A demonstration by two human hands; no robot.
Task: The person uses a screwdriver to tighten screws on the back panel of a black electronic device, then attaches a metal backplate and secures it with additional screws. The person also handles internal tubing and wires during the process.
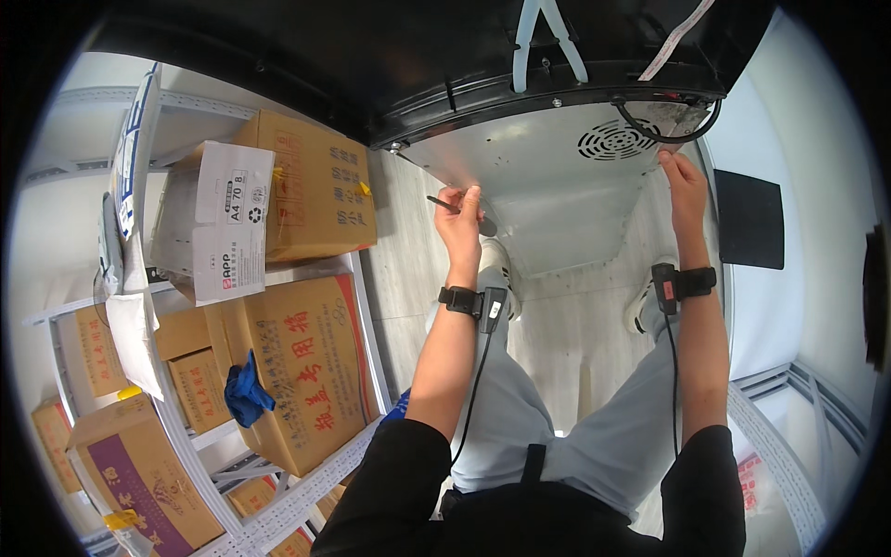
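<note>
Clearly, the left side is taken up by a pale metal shelf (197, 455) packed with cartons. At its near left corner sits a box with a purple band (139, 469); farther right, a blue cloth (247, 394) hangs against a large brown carton (311, 371) with red printing. Beyond that carton lie a white box (227, 227) and, touching its right side, another brown box (325, 190).

Right of the shelf, above pale floorboards (399, 278), the left hand (460, 228) has its thumb and curled fingers pinching a slim dark tool (442, 203); one thin end juts out leftward, and a rounded dark part shows to the right of the hand. A wrist strap (459, 299) with a small box rings this forearm.

In the middle, between the two hands, is a light grey metal panel (548, 200), its far edge along the lower rim of a black machine (371, 70). Two pale tubes (526, 46) hang from the machine. A ringed vent (617, 139) lies toward the panel's far right corner, near a looped black cable (710, 128).

The right hand (685, 186) is at that corner, fingers bent against the panel's right edge; whether they pinch it, I cannot tell. Farther right, a black flat sheet (752, 219) stands beside the wall.
</note>
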